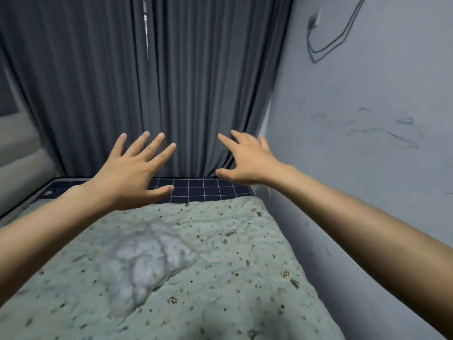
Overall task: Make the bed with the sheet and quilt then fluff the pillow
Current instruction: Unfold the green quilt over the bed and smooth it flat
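Note:
A pale green quilt (220, 253) with small scattered prints lies spread over the bed. On it, left of centre, rests a mottled grey-white pillow (144, 261). Beyond the quilt's far edge shows a strip of dark navy sheet (203, 190) with a white grid. My left hand (132, 173) is held out above the far left part of the bed with its fingers spread, holding nothing. Over the far right corner my right hand (247, 160) is also stretched out with spread fingers and holds nothing.
Dark grey curtains (147, 89) hang right behind the bed's far edge. A scuffed pale wall (367, 143) runs along the right side, with a black cable (326, 42) high up. A grey padded headboard (19, 155) stands at the left.

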